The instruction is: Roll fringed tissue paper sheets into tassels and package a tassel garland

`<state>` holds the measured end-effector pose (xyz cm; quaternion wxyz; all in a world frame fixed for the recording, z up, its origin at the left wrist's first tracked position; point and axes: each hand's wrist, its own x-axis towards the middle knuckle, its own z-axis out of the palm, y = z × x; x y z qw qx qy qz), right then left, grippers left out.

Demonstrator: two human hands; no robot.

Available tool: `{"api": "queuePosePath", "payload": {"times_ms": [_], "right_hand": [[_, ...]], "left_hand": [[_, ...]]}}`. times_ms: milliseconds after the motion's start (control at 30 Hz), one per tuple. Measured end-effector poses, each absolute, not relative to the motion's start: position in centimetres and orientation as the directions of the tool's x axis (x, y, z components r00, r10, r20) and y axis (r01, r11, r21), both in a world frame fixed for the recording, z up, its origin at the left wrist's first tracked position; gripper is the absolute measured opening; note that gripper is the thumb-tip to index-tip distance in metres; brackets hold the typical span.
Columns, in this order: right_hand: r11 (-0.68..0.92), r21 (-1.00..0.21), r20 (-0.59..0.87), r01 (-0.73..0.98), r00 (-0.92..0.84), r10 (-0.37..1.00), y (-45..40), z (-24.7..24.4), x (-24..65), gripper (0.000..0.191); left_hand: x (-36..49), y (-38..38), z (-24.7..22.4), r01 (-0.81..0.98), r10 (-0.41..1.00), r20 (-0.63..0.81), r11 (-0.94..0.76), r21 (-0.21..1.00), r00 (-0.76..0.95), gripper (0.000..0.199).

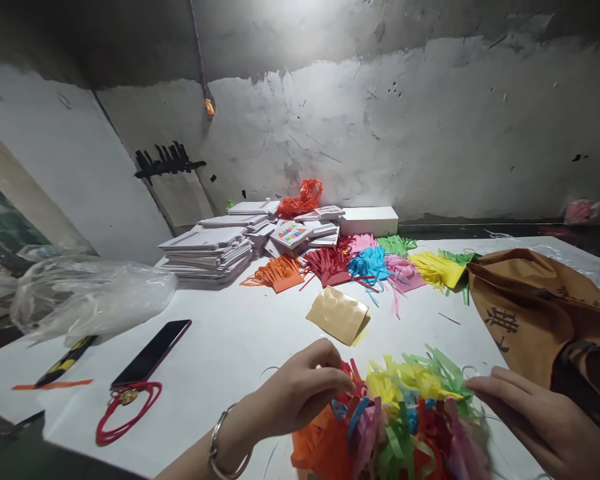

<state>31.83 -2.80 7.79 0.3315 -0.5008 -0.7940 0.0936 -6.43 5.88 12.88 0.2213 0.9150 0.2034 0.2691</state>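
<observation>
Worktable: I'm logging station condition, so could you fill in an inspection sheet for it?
Surface: white tabletop; thin dark strand on it
Work things: multicoloured fringed paper between the hands; fringed blue bundle and others behind
Clutter: phone with red cord, yellow-and-black tool, clear plastic, brown fabric
Hands: left hand at the paper's red strips, right hand beside its green edge; grips unclear
Cables: hanging cord, orange-tipped
Surroundings: patchy grey wall with small holes and marks
</observation>
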Motion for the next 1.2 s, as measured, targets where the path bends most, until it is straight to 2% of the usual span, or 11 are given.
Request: {"api": "queuePosePath", "payload": {"times_ms": [67,133,267,367,467,600,667,767,833,1033,1200], "right_hand": [[0.537,-0.415,0.483,0.734,-0.323,0.814,-1.8,8.3,30.8,0.024],[0.572,-0.378,0.524,0.728,-0.340,0.780,-0.8,8.4,29.5,0.024],[0.648,-0.444,0.537,0.618,-0.396,0.745,0.9,8.3,26.5,0.021],[0.703,-0.497,0.530,0.509,-0.463,0.710,1.4,8.1,24.5,0.019],[0.722,-0.497,0.535,0.482,-0.485,0.692,1.6,7.7,23.2,0.028],[0.728,-0.410,0.490,0.550,-0.540,0.684,1.8,7.4,22.9,0.037],[0.724,-0.352,0.445,0.593,-0.575,0.687,1.7,7.5,22.8,0.039],[0.722,-0.352,0.413,0.596,-0.593,0.691,1.5,7.8,22.5,0.038],[0.740,-0.317,0.457,0.594,-0.588,0.668,1.4,7.9,22.2,0.038],[0.767,-0.068,0.626,0.638,-0.571,0.531,1.4,7.7,21.5,0.034],[0.754,-0.052,0.500,0.655,-0.637,0.587,1.3,7.2,20.8,0.026]], "left_hand": [[-5.4,6.9,12.6,0.201,0.496,0.407,-0.788,0.582,0.767,0.037],[-4.1,8.1,12.1,0.121,0.535,0.383,-0.685,0.718,0.754,0.036],[-1.0,10.1,10.4,-0.016,0.613,0.246,-0.355,0.935,0.751,0.041],[1.1,10.6,8.8,-0.018,0.581,0.138,-0.207,0.978,0.802,0.052],[2.6,10.6,7.4,-0.009,0.554,0.057,-0.090,0.996,0.830,0.054],[3.2,10.7,6.7,0.008,0.513,-0.012,0.010,1.000,0.858,0.060],[3.1,10.9,7.0,0.032,0.472,-0.043,0.032,0.999,0.881,0.061],[2.9,11.1,7.7,0.083,0.404,-0.091,0.036,0.996,0.910,0.061],[2.8,11.2,8.2,0.115,0.363,-0.117,0.026,0.993,0.925,0.060],[2.9,11.9,8.5,0.142,0.266,-0.124,-0.049,0.989,0.956,0.063],[3.4,12.7,7.4,0.208,0.226,-0.171,-0.156,0.965,0.959,0.039]]}}
